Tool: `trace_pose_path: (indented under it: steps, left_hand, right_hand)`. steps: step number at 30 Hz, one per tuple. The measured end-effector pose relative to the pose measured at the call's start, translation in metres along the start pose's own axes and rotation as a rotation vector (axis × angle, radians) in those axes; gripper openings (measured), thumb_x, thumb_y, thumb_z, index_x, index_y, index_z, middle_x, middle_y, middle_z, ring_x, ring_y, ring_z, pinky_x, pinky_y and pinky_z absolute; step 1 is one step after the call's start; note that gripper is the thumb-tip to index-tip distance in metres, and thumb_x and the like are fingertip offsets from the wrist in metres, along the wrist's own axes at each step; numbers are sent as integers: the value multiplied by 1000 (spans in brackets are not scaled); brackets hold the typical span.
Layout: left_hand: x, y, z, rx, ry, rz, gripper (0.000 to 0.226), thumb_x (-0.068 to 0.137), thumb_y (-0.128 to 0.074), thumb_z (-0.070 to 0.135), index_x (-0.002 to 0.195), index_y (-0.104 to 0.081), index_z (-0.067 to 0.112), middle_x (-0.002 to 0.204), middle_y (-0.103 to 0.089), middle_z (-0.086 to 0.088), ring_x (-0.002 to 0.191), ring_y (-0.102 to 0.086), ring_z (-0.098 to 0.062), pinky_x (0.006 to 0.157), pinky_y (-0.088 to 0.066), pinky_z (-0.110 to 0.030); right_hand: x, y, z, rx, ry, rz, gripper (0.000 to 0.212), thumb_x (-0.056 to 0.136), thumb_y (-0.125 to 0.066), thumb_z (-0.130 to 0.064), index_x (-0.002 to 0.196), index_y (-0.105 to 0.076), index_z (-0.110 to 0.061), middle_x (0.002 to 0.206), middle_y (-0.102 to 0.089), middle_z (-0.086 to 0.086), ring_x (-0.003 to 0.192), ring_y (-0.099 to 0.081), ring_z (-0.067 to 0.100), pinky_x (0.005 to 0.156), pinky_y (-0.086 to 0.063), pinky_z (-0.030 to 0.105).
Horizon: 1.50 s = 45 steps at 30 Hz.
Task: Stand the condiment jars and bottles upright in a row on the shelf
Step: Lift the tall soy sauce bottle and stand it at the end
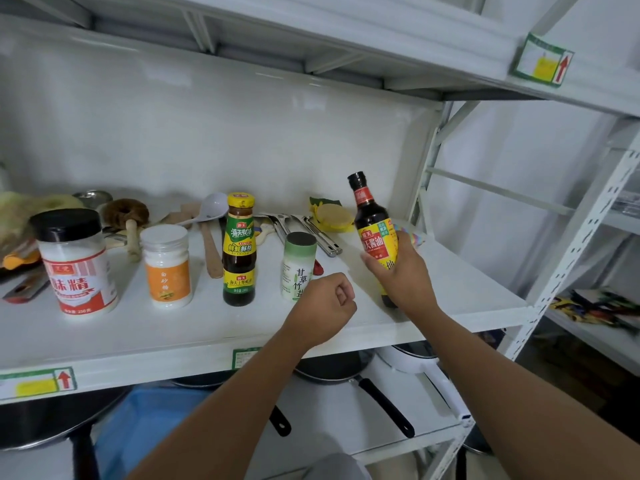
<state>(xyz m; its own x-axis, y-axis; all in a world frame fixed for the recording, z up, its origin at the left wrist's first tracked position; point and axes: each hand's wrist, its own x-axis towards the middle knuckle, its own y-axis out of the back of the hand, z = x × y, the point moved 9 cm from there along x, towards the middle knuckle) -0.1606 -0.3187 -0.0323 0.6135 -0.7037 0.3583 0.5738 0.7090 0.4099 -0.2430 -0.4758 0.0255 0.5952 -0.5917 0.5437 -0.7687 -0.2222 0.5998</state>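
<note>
In the head view, the right hand [403, 271] was wrapped around the lower body of a dark soy sauce bottle [372, 223], which leaned slightly to the left at the right end of the white shelf [194, 334]. Whether its base touched the shelf could not be told, since the hand hid it. The left hand [327, 306] was curled into a loose fist, holding nothing, just in front of a green-capped salt shaker [298, 261].

Four containers stood upright in a row to the left of the bottle: a black-lidded jar [76, 261] with a red and white label, a white-lidded jar [168, 266] with an orange label, a dark sauce bottle [239, 251] with a yellow cap, then the salt shaker. Behind them lay a white ladle [207, 209], a wooden spatula [209, 251] and metal utensils [304, 230]. Pans [346, 368] sat on the level below.
</note>
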Motion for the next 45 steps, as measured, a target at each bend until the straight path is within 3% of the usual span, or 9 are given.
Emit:
trace_pose_path:
  steps: [4, 10, 13, 16, 20, 24, 33, 41, 45]
  left_hand:
    - [-1, -5, 7, 124, -36, -56, 41, 90, -66, 14, 128, -54, 23, 117, -58, 6, 81, -63, -11, 76, -52, -28]
    - [-2, -12, 9, 229, -20, -125, 84, 94, -65, 18, 164, -20, 24, 161, -38, 5, 100, -69, -17, 96, -56, -38]
    - [-1, -12, 14, 287, -39, -160, 93, 95, -65, 21, 168, -8, 30, 124, -58, 2, 95, -64, -19, 85, -52, -31]
    - [-2, -9, 14, 280, -25, -163, 98, 96, -66, 21, 168, 1, 30, 87, -50, 6, 73, -56, -10, 66, -43, -24]
    - [3, -7, 6, 289, 44, -145, 98, 98, -65, 23, 168, 4, 28, 95, -54, -3, 79, -55, -13, 71, -46, -25]
    - [-2, -5, 7, 270, 62, -123, 96, 96, -64, 21, 168, -1, 31, 88, -55, 6, 82, -61, -15, 74, -51, -27]
    - [-3, -1, 12, 237, 53, -87, 89, 95, -65, 13, 167, -16, 30, 80, -55, 8, 76, -63, -13, 75, -55, -27]
    - [-9, -2, 20, 385, -6, -65, 79, 97, -61, 20, 166, -23, 23, 92, -58, 3, 83, -58, -15, 74, -46, -26]
    - [-12, 0, 19, 368, 1, 3, 61, 95, -57, 15, 155, -46, 20, 93, -64, -4, 83, -59, -19, 82, -57, -36]
  right_hand:
    - [-2, -3, 0, 228, -44, 33, 50, 92, -69, -50, 128, -39, -32, 99, -59, -11, 89, -61, 2, 68, -45, 19]
    - [-7, -24, 8, 472, -106, 5, 67, 96, -67, -45, 150, -29, -30, 128, -59, -7, 113, -60, 6, 89, -50, 23]
    - [-5, -39, 4, 474, -113, -195, 57, 98, -61, -49, 144, -31, -31, 128, -59, -6, 114, -60, 4, 94, -50, 28]
    - [-13, -56, 8, 202, -68, -399, 72, 88, -50, -78, 134, -49, -23, 123, -64, 1, 107, -63, 13, 93, -53, 39]
    - [-16, -59, 15, 105, -89, -371, 58, 89, -67, -60, 129, -59, -20, 115, -67, -2, 102, -63, 18, 79, -50, 30]
    - [-20, -56, 23, 98, -148, -328, 75, 80, -80, -56, 139, -48, -23, 121, -61, -9, 106, -59, 12, 78, -43, 24]
    - [-22, -51, 25, 147, -143, -341, 61, 83, -82, -46, 135, -59, -23, 125, -68, -6, 111, -62, 11, 96, -49, 32]
    - [-23, -48, 23, 143, -124, -341, 57, 77, -86, -48, 128, -68, -29, 119, -72, -12, 98, -61, -8, 77, -42, 12]
    - [-28, -47, 23, 121, -116, -331, 56, 79, -84, -47, 129, -67, -28, 113, -71, -12, 92, -59, -8, 72, -40, 12]
